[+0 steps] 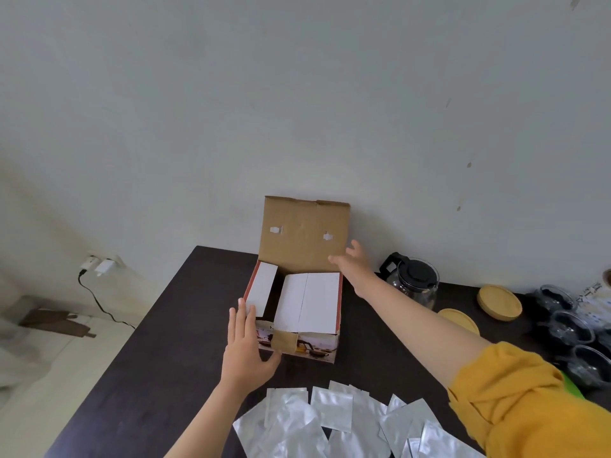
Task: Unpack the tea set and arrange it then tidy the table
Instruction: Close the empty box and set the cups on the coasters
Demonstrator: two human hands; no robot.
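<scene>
Crinkled foil pouches (330, 421) front the cardboard box (297, 305); left hand (246, 352) flat, right hand (353, 259) spread, grips wide.

Foil packets (334, 421) and yellow sleeve (529, 401) run off-frame.

Surface (158, 358) bare from 7 to 10 o'clock of the box (297, 312). Foil packets (330, 421) crowd 6 o'clock. Glass jug (413, 282), wooden lids (499, 302) and cups (575, 328) block 2–4 o'clock. Upright flap (302, 233) walls off 12.
</scene>
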